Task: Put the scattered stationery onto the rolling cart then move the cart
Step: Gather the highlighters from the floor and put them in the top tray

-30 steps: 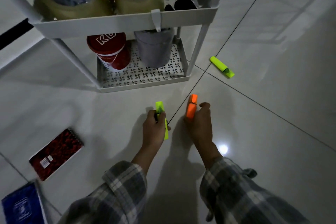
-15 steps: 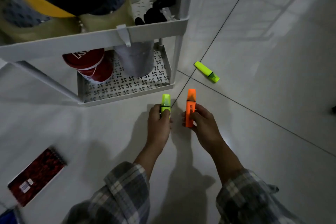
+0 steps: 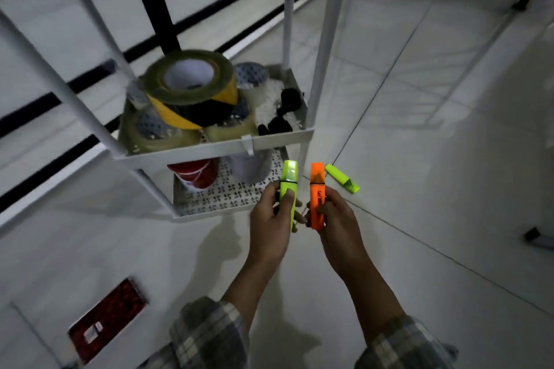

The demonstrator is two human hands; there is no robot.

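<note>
Two highlighters in hand, just in front of the white metal rolling cart (image 3: 215, 148).
My left hand (image 3: 268, 222) grips a capped yellow-green plastic highlighter (image 3: 288, 189), thumb on its barrel. My right hand (image 3: 337, 219) grips a capped orange plastic highlighter (image 3: 317, 193). Both are upright, side by side, not touching, above the pale tiled floor (image 3: 419, 189) near the cart's lower shelf corner. A second yellow-green highlighter (image 3: 341, 178) lies on the floor just beside the cart's right leg. Red-covered notebook (image 3: 108, 323) on the floor lower left, blurred. Middle shelf: yellow-and-black tape roll (image 3: 192, 93) atop clear tape rolls (image 3: 162, 135); small black items (image 3: 284, 114) beside them, too dark to identify. Lower shelf: red tub (image 3: 195, 175) and grey container (image 3: 248, 166), tops hidden by the shelf above. Cart top cut off by the frame edge.
</note>
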